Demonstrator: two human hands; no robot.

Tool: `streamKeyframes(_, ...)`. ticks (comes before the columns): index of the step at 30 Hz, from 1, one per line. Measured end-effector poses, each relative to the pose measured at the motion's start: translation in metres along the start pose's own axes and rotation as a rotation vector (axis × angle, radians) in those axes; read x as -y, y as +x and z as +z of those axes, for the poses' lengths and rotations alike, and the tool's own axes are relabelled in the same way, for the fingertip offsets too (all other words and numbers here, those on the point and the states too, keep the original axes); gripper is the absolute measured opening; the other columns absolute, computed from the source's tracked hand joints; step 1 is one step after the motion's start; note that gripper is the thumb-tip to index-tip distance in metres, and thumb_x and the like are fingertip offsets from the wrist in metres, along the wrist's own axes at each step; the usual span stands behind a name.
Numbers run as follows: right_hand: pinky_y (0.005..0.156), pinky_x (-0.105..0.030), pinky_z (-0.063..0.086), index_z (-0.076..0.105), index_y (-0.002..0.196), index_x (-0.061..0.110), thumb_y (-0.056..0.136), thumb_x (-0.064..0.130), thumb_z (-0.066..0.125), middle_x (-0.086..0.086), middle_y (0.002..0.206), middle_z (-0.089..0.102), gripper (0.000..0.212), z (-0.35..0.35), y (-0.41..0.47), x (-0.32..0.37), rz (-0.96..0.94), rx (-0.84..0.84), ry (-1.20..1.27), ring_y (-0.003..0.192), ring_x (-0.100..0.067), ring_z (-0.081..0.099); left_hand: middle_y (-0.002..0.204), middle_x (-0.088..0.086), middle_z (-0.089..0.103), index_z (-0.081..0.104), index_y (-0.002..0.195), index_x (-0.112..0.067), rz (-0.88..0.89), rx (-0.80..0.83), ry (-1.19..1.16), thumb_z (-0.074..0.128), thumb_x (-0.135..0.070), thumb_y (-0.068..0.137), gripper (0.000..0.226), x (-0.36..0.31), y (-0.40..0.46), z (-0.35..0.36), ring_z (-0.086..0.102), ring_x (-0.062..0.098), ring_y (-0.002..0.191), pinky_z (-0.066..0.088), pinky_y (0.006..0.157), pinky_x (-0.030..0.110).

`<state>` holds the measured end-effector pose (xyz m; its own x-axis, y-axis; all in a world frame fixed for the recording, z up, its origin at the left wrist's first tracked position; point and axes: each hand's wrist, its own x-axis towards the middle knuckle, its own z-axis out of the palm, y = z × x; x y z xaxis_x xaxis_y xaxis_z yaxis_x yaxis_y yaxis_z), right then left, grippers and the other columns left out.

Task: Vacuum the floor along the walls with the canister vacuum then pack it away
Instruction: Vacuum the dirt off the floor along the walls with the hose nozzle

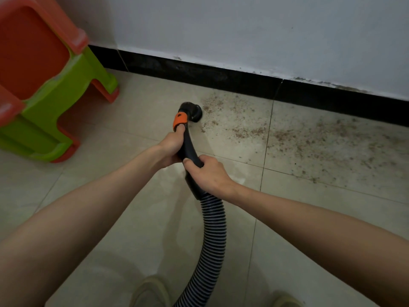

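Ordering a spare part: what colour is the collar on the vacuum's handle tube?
Orange, on the black handle tube; the collar shows in the head view.

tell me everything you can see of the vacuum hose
The vacuum hose is black and ribbed, looks like flexible plastic, and curves up from the bottom edge between the person's feet. It joins a smooth, bent black handle tube with an orange collar and a round black nozzle near the floor. The left hand and right hand both grip the tube.

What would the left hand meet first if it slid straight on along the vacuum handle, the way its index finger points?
The left hand would first meet the orange collar, which its fingertip looks to touch already. Beyond sits the black nozzle on the floor.
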<state>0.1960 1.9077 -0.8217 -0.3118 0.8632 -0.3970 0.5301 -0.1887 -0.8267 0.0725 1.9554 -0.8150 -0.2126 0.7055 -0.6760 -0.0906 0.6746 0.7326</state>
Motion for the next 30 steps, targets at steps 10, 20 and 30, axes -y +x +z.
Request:
streamKeyframes(10, 0.056, -0.027, 0.044, 0.053, 0.074, 0.023, 0.089, 0.051, 0.052, 0.000, 0.077, 0.063, 0.032, 0.022, 0.002, 0.025, -0.058, 0.209, -0.074, 0.071, -0.017, 0.062, 0.095, 0.008, 0.058, 0.043, 0.115, -0.011, -0.072, -0.206, -0.136, 0.042, -0.068, 0.086, 0.064, 0.016, 0.001, -0.056, 0.060, 0.024, 0.083, 0.050, 0.058, 0.036)
streamKeyframes(20, 0.054, -0.025, 0.045, 0.055, 0.074, 0.022, 0.090, 0.053, 0.052, 0.003, 0.073, 0.064, 0.035, -0.001, -0.030, 0.009, -0.049, 0.180, -0.121, 0.067, -0.013, 0.063, 0.096, 0.009, 0.057, 0.040, 0.117, -0.009, -0.093, -0.136, -0.189, 0.038, -0.064, 0.091, 0.061, 0.036, -0.021, -0.027, 0.060, 0.024, 0.083, 0.049, 0.058, 0.037)
streamKeyframes(30, 0.051, -0.023, 0.041, 0.054, 0.073, 0.023, 0.090, 0.050, 0.052, 0.004, 0.068, 0.061, 0.033, -0.023, -0.039, -0.002, 0.018, 0.096, -0.075, 0.061, -0.012, 0.060, 0.083, 0.007, 0.054, 0.046, 0.108, -0.008, -0.071, -0.048, -0.076, 0.033, -0.061, 0.094, 0.056, 0.022, -0.024, 0.011, 0.058, 0.022, 0.076, 0.053, 0.068, 0.039)
